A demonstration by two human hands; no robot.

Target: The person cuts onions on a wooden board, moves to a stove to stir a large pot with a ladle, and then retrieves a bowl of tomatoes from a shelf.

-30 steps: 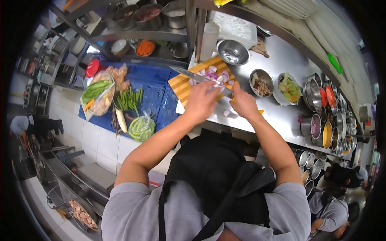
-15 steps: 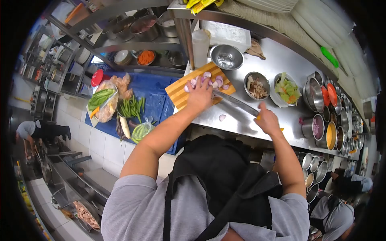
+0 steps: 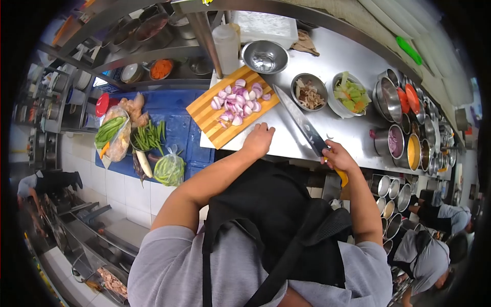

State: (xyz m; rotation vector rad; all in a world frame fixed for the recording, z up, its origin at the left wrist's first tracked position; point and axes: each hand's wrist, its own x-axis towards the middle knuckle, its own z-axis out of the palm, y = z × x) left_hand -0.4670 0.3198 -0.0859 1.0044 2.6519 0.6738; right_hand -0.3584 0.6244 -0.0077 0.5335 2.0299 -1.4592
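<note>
R hand, right of ctr, has its fingers wrapped round the knife, which points up & left over the counter. L hand, mid pic, is empty w/ fingers loosely bent, nr the board. Cut onion sits on it, upper mid pic.
</note>
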